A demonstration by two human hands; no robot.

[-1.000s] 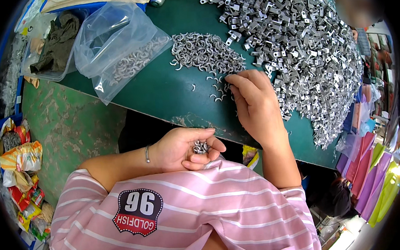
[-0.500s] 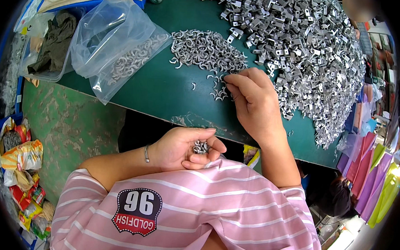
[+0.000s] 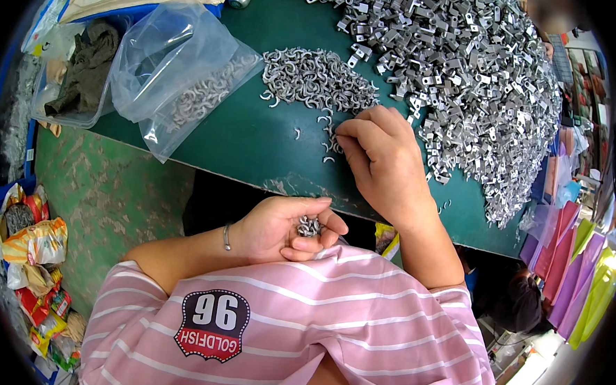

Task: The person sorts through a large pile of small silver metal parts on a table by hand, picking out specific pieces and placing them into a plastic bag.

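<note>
My left hand (image 3: 275, 229) is cupped, palm up, in front of my shirt, its fingers curled round several small shiny metal pieces (image 3: 309, 226). Over the green table, my right hand (image 3: 388, 162) has thumb and forefinger pinched together at a few loose C-shaped metal pieces (image 3: 330, 139). Whether a piece is between those fingertips I cannot make out. Just beyond lies a heap of the same grey C-shaped pieces (image 3: 316, 79). To its right spreads a much larger pile of bent metal brackets with holes (image 3: 470, 93).
A clear plastic bag (image 3: 183, 73) with more C-shaped pieces lies left of the heap. Beside it stands a clear plastic tub (image 3: 85, 119) holding a dark cloth. The green table's (image 3: 250, 157) front edge runs close before me. Coloured packets (image 3: 39, 241) are piled at far left.
My right hand has shifted slightly left and nearer, its fingertips now among the loose C-shaped pieces; one of these lies nearer the edge. My left hand has stayed in place.
</note>
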